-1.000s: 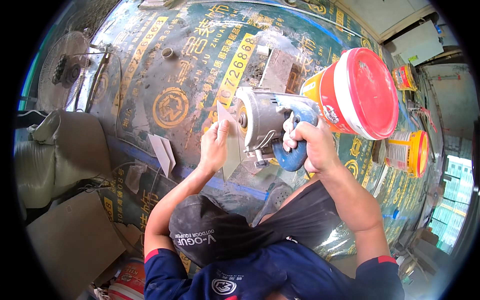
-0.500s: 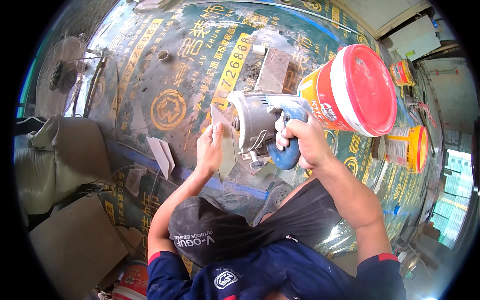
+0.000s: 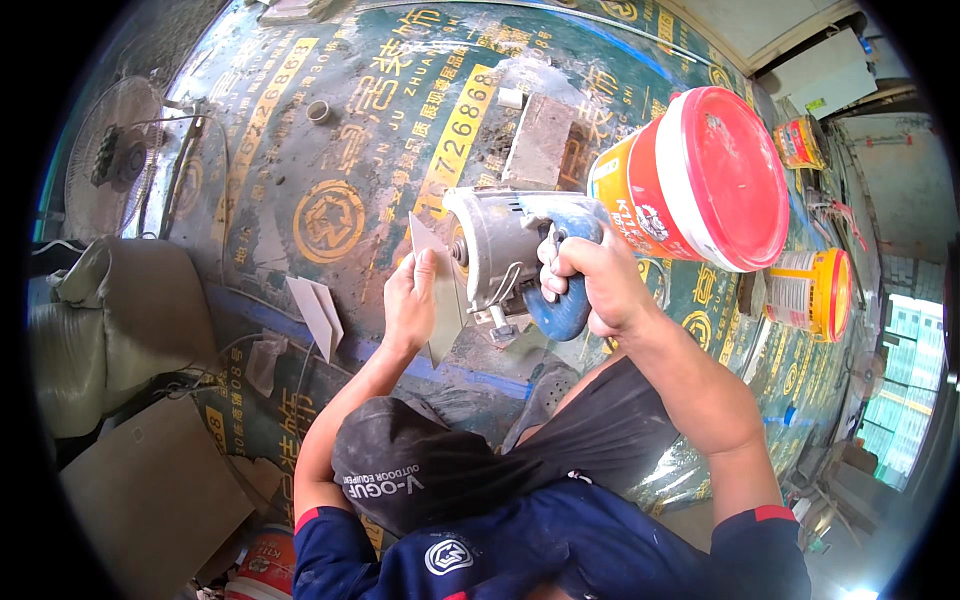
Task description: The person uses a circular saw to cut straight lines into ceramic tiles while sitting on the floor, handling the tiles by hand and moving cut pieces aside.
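Observation:
In my right hand [image 3: 605, 275] is the blue handle of a dusty handheld tile cutter [image 3: 500, 240] with a grey metal body. Its round spindle end points left, close against a thin, pale, pointed piece of tile [image 3: 448, 300]. My left hand [image 3: 408, 305] grips that piece by its left side, fingers closed on it, holding it on edge. Whether the cutter touches the tile, I cannot tell. Just left of my left hand, two small pale tile offcuts [image 3: 316, 315] lean together on the covered floor.
A large red-lidded bucket [image 3: 725, 180] stands beyond my right hand, with a yellow bucket [image 3: 808, 295] farther right. A dusty block [image 3: 540, 140] lies ahead. To the left are a fan [image 3: 120, 160], a stuffed sack [image 3: 150, 320] and a large board [image 3: 160, 490].
The tile piece has turned slightly, showing more of its face beside the cutter's spindle. Both hands keep their grips, and the whole view has shifted a little.

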`<state>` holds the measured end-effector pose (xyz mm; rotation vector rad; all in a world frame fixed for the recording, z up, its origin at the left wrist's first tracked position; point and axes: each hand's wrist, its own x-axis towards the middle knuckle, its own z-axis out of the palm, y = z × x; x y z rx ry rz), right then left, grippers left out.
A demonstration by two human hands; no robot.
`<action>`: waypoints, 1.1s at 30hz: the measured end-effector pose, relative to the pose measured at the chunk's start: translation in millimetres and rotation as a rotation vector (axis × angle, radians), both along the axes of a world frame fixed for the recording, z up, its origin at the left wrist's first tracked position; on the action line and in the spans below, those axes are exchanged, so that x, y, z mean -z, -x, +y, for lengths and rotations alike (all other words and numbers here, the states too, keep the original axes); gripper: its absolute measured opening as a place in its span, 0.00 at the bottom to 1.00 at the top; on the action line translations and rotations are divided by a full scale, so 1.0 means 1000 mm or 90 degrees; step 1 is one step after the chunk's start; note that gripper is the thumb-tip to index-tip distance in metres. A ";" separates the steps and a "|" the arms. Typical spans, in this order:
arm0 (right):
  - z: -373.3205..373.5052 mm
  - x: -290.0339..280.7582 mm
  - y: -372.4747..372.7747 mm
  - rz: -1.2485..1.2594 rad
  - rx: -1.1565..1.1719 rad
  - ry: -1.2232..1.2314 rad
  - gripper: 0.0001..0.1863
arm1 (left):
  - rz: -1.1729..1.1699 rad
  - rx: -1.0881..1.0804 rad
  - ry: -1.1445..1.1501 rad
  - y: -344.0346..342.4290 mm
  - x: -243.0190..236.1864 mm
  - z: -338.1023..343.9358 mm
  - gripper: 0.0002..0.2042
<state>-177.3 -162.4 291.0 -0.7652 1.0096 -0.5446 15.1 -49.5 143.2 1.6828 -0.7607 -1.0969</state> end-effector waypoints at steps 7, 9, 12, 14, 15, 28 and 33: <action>-0.002 0.002 -0.002 -0.005 -0.017 -0.008 0.02 | -0.019 -0.008 0.007 -0.001 -0.002 -0.002 0.22; -0.002 0.003 -0.003 0.007 -0.014 -0.014 0.02 | -0.006 -0.010 -0.016 -0.001 -0.003 -0.001 0.22; -0.003 0.004 -0.003 -0.011 -0.011 -0.024 0.02 | -0.018 -0.004 -0.025 -0.002 -0.004 0.000 0.22; -0.004 0.006 -0.004 -0.005 -0.015 -0.013 0.01 | -0.019 -0.002 -0.015 -0.002 -0.003 0.001 0.22; -0.004 0.007 -0.004 -0.009 -0.016 -0.006 0.01 | -0.017 0.001 -0.027 -0.001 -0.001 0.001 0.22; -0.003 -0.009 0.003 -0.050 0.020 -0.035 0.03 | 0.299 -0.198 0.051 -0.029 0.013 -0.003 0.16; 0.005 -0.011 0.004 -0.031 0.016 -0.010 0.08 | 0.305 -0.144 0.062 -0.017 0.014 -0.005 0.16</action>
